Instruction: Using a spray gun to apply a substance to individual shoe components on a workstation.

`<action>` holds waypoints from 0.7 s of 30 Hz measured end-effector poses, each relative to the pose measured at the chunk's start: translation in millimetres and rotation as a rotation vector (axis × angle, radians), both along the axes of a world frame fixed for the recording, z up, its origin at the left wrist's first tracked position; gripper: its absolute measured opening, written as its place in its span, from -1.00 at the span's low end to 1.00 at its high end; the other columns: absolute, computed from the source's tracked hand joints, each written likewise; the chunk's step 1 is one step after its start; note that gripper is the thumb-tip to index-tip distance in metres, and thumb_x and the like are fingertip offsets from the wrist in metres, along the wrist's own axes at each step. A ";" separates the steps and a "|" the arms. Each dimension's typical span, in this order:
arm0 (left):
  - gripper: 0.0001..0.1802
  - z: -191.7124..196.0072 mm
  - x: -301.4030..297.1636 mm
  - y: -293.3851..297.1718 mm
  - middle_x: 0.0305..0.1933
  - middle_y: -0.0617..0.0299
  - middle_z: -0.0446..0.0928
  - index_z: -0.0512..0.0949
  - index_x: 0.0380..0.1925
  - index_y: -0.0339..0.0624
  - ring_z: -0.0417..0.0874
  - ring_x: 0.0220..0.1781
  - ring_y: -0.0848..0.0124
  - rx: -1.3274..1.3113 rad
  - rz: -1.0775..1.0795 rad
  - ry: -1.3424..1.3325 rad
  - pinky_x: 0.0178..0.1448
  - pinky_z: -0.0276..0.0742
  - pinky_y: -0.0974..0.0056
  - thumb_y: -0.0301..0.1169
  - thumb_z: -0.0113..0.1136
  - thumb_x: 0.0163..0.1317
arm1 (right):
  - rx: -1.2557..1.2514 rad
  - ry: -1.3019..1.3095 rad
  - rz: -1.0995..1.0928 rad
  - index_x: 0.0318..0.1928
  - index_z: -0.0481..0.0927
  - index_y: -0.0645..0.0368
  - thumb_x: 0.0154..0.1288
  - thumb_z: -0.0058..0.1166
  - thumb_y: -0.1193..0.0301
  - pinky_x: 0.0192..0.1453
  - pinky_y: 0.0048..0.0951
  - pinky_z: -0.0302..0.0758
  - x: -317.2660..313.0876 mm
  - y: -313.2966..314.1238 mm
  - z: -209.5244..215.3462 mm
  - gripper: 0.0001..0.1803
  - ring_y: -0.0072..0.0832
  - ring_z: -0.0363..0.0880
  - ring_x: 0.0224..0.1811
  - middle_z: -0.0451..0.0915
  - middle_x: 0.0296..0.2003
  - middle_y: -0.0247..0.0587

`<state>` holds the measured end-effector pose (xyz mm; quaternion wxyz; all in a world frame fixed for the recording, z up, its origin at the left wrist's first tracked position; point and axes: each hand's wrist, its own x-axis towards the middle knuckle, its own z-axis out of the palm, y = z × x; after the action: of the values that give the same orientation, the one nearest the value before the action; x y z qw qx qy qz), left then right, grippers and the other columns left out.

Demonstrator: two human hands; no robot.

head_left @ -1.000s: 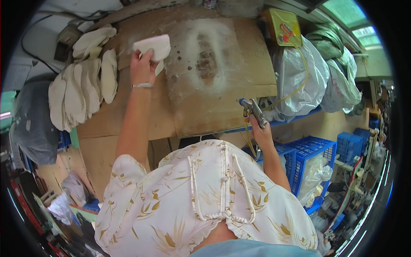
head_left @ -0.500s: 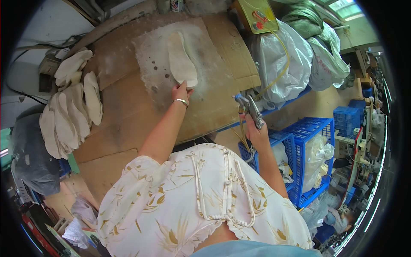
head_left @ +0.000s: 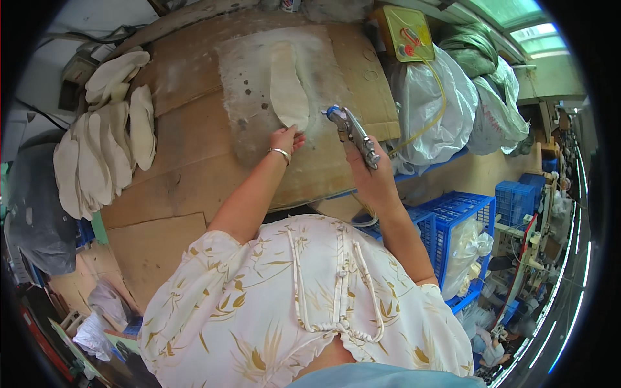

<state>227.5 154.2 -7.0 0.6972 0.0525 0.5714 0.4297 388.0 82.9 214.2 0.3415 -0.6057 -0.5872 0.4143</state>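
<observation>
The single off-white, sole-shaped flat insole [head_left: 287, 90] lies lengthwise on the whitish, spray-stained patch of cardboard sheet [head_left: 249, 77] that covers the surface [head_left: 194, 168], up at the far middle. Our left hand [head_left: 284, 138], silver bangle at the wrist, sits at the near end of it, fingers [head_left: 296, 134] curled down and pinning its tip. Our right hand [head_left: 369, 174] is closed tight around the grip of a metal spray gun with a blue-tipped nozzle [head_left: 350, 132]; the nozzle points toward the insole from just beside it, not touching. No spray mist that we can make out. Progress, judging by layout only: one piece is positioned for coating, and a heap of similar off-white insoles [head_left: 103, 142] lies overlapped well off to the left on the same surface; we cannot tell whether those are finished or waiting. Containers: a blue plastic lattice crate [head_left: 453, 213] below right holds a clear plastic bag of pale stuff, contents unclear; a second smaller blue crate [head_left: 514, 200] sits further right, contents hidden; bulging translucent white plastic bags [head_left: 446, 110] sit past the right edge, with a yellow flat canister [head_left: 404, 32] above them.
</observation>
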 end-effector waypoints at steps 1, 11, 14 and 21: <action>-0.81 -1.1 -0.8 -0.1 -0.31 0.12 0.53 0.42 -0.31 -0.30 0.61 -0.38 0.36 -0.002 -0.003 -0.003 -0.37 0.59 0.37 -0.37 0.07 0.24 | 0.000 -0.003 0.007 -0.23 0.44 0.25 0.28 0.04 0.27 -0.43 -0.47 0.33 -0.4 2.4 -0.9 -0.73 -0.52 0.31 -0.55 0.40 -0.60 -0.25; -0.82 -6.6 -0.5 1.0 -0.29 0.13 0.53 0.42 -0.28 -0.28 0.62 -0.34 0.38 0.008 -0.044 -0.031 -0.34 0.59 0.37 -0.37 0.07 0.24 | 0.148 -0.027 -0.014 -0.31 0.45 0.25 0.30 0.03 0.26 -0.44 -0.48 0.32 -14.0 39.6 4.8 -0.73 -0.53 0.29 -0.57 0.38 -0.62 -0.25; -0.79 -6.2 -0.4 1.6 -0.29 0.12 0.53 0.41 -0.28 -0.28 0.62 -0.37 0.37 0.012 -0.053 -0.031 -0.39 0.59 0.37 -0.35 0.10 0.22 | 0.166 -0.042 -0.002 -0.33 0.44 0.25 0.29 0.03 0.26 -0.44 -0.48 0.32 -14.1 38.4 0.6 -0.73 -0.53 0.28 -0.57 0.37 -0.63 -0.25; -0.71 1.5 -4.2 0.7 -0.32 0.11 0.54 0.39 -0.29 -0.29 0.62 -0.48 0.36 0.000 0.014 0.212 -0.54 0.56 0.40 -0.30 0.17 0.17 | 0.125 -0.051 -0.035 -0.33 0.44 0.24 0.27 0.05 0.26 -0.44 -0.46 0.33 -11.4 37.0 3.2 -0.73 -0.50 0.30 -0.58 0.38 -0.64 -0.24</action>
<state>223.3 154.9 -5.6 0.6298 0.0936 0.6424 0.4266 376.6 119.9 217.4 0.3710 -0.6036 -0.6098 0.3552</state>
